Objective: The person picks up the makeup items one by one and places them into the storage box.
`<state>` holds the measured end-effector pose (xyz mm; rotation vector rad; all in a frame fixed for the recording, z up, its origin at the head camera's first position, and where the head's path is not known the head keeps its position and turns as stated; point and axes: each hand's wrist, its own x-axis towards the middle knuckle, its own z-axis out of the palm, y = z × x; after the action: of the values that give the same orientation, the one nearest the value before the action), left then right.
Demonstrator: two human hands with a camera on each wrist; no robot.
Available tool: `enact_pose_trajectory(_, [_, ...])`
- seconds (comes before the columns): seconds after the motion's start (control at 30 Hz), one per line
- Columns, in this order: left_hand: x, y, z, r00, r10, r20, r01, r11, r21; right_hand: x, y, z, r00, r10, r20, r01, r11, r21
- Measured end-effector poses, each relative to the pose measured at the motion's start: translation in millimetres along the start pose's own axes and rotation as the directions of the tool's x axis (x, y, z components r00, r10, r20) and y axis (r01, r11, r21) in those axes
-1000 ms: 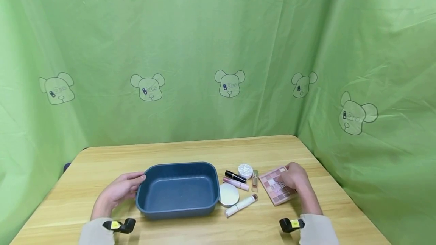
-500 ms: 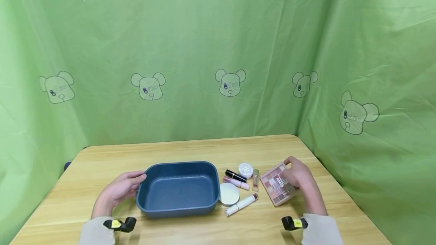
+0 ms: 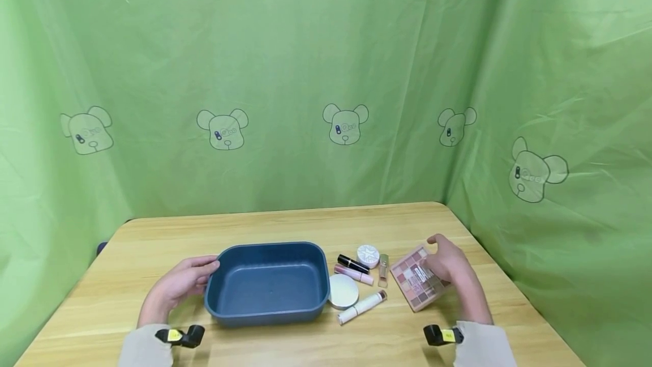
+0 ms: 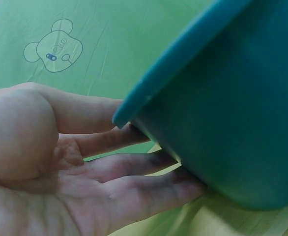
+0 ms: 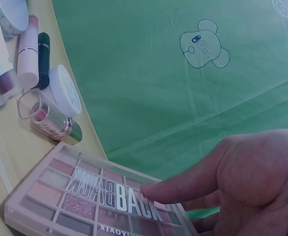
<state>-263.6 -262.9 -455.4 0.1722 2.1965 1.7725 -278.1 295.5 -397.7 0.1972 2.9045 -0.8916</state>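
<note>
At the left end of a dark blue plastic basin (image 3: 267, 290), my left hand (image 3: 180, 285) touches the outer wall with nearly straight fingers (image 4: 139, 196). Its thumb reaches the rim, and the tip is hidden there. My right hand (image 3: 450, 265) holds a pink eyeshadow palette (image 3: 410, 279) by its right side. The thumb presses on the clear printed lid in the right wrist view, while the other fingers are partly hidden beyond the palette's edge. Between basin and palette lie a white round compact (image 3: 343, 291), a white lip tube (image 3: 361, 307) and a clear-capped lipstick (image 3: 383, 271).
A black tube (image 3: 354, 264), a pink tube (image 3: 354, 274) and a small white round case with a star (image 3: 368, 256) lie behind the compact. Green curtains (image 3: 285, 174) stand behind and beside the wooden table (image 3: 285, 350).
My right hand has shifted slightly to the right and back, and the palette has moved a little right with it. My left hand and the basin stay in place.
</note>
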Motion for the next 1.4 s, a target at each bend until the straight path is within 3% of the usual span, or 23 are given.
enact_pose_trajectory(0.3, [1.5,-1.9,-0.2,1.000,0.003,0.004,-0.003,1.000,-0.001,2.1,1.7,-1.4,1.000,0.004,0.023,-0.003,1.000,-0.030])
enact_pose_trajectory(0.77, [0.7,-1.0,0.6,1.000,0.002,0.013,-0.002,1.000,-0.016,-3.7,1.5,-3.7,0.997,-0.019,-0.070,0.015,0.998,-0.056])
enact_pose_trajectory(1.4, [1.1,-1.7,-0.8,1.000,-0.005,0.018,0.005,1.000,-0.011,-4.4,-1.9,-3.0,0.991,0.000,-0.137,0.005,0.999,0.038])
